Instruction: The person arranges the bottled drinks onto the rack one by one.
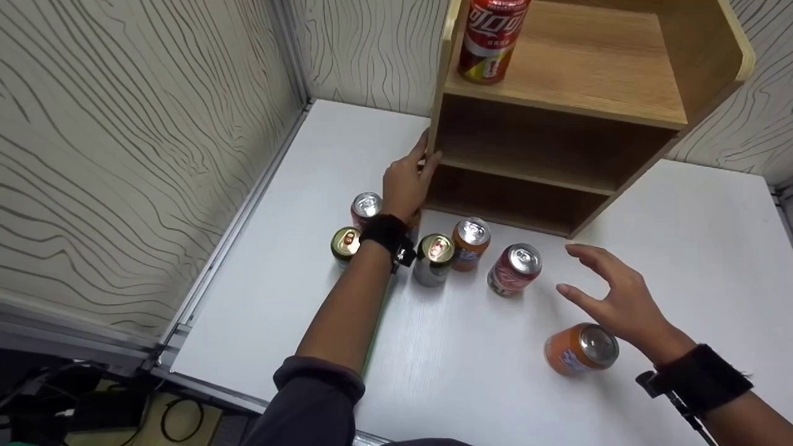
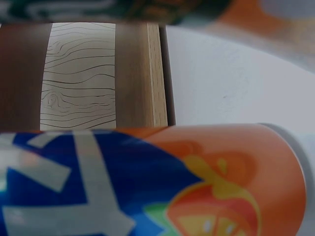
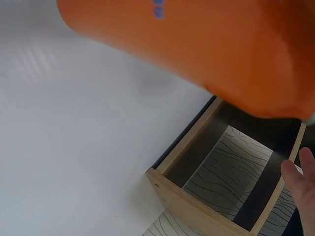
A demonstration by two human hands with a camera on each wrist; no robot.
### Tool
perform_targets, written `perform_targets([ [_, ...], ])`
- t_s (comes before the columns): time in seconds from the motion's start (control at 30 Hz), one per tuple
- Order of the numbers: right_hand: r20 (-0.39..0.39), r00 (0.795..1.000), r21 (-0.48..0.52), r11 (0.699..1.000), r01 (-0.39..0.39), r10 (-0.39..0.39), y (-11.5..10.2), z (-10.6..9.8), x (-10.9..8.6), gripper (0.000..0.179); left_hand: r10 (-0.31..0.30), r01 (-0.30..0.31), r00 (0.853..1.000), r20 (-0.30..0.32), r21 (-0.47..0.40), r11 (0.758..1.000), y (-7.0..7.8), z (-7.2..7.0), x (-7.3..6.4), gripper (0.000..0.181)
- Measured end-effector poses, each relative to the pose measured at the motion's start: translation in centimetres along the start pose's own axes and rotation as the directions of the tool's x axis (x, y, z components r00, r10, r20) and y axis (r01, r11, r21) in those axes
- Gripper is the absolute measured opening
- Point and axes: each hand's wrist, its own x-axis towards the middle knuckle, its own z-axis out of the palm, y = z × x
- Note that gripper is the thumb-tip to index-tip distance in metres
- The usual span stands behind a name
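Observation:
My left hand [image 1: 404,183] rests at the left side panel of a wooden shelf unit [image 1: 588,68], thumb by the front edge and fingers along the outside. Its wrist hangs over a cluster of cans, partly hiding an orange can [image 1: 414,223]. In the left wrist view, another face of an orange can [image 2: 236,152] fills the lower part. My right hand [image 1: 629,303] holds nothing; thumb and fingers are spread in front of the shelf's right corner. Beneath it is an orange can [image 1: 567,353], tilted in this view, which looms large in the right wrist view [image 3: 162,44].
A red cola can [image 1: 495,43] stands on the shelf's upper board. Before the shelf are a pink can [image 1: 513,275], an orange can [image 1: 469,248] and a green-topped can [image 1: 432,266]. Left of my wrist stand another green-topped can [image 1: 345,241] and a reddish can [image 1: 365,207]. Patterned walls enclose the table.

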Motion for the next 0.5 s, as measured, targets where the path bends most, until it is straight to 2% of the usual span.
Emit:
perform_targets([
  [0.2,0.012,0.999,-0.022,0.998,-0.052,0.052,-0.1,-0.8,-1.2,0.070,0.002,-0.002,1.000,0.009,-0.009,1.000,0.0,0.0,0.1,0.058],
  [0.5,-0.003,0.997,-0.048,0.996,-0.080,0.080,0.1,-1.6,-2.7,0.068,-0.003,0.003,1.000,-0.005,-0.019,1.000,-0.3,0.2,0.1,0.058],
])
